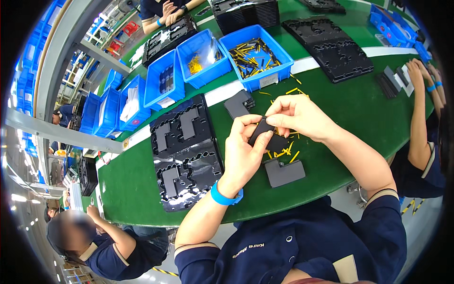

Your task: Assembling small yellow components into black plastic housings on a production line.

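My left hand (242, 150), a blue band at its wrist, grips a small flat dark grey plate (261, 128) between thumb and fingers. At the plate's upper edge, my right hand (294, 116) is closed in a pinch; whatever lies between its fingertips is hidden. Below the hands, a notched dark grey plate (285, 174) lies flat on the green table. Loose yellow strips (285, 152) are scattered between it and my hands. Just beyond my left hand sits a small stack of similar plates (237, 104). Left of it, a glossy black moulded tray (218, 163) carries several grey plates.
A blue bin (259, 84) of black and yellow strips stands beyond my hands, with more blue bins (165, 102) curving leftward. Black trays (331, 52) lie at the far right. Co-workers' arms (418, 104) reach in from the right; another person (111, 246) sits at left.
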`<action>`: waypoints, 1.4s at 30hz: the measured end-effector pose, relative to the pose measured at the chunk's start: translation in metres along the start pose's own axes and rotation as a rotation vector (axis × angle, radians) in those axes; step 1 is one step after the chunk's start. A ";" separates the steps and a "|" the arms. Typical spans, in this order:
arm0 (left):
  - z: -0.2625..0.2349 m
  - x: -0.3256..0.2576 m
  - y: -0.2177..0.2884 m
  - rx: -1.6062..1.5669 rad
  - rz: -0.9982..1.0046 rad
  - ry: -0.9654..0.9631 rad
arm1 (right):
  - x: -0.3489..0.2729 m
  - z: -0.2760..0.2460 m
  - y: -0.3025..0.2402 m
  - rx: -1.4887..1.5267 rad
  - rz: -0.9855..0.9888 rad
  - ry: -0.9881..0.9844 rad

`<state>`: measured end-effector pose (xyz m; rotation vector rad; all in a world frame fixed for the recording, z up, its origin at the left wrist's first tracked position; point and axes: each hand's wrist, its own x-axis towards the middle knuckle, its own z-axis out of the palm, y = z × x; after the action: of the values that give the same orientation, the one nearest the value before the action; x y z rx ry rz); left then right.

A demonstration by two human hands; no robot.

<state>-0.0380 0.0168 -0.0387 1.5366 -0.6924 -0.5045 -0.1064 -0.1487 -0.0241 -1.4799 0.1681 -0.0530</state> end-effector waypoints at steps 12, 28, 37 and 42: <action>-0.002 0.000 0.004 -0.113 -0.015 -0.019 | 0.002 0.011 0.012 0.057 -0.105 0.091; -0.022 0.005 0.004 -0.251 -0.119 -0.139 | 0.003 -0.004 0.007 -0.251 -0.381 -0.032; -0.086 -0.014 0.042 0.015 -0.209 -0.095 | 0.006 -0.079 -0.001 -0.816 -0.332 -0.009; -0.136 -0.057 0.015 0.248 -0.367 0.159 | 0.008 -0.068 0.003 -0.932 -0.199 -0.024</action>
<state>0.0121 0.1541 -0.0165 1.9299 -0.3583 -0.5769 -0.1088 -0.2166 -0.0336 -2.4234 0.0157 -0.1288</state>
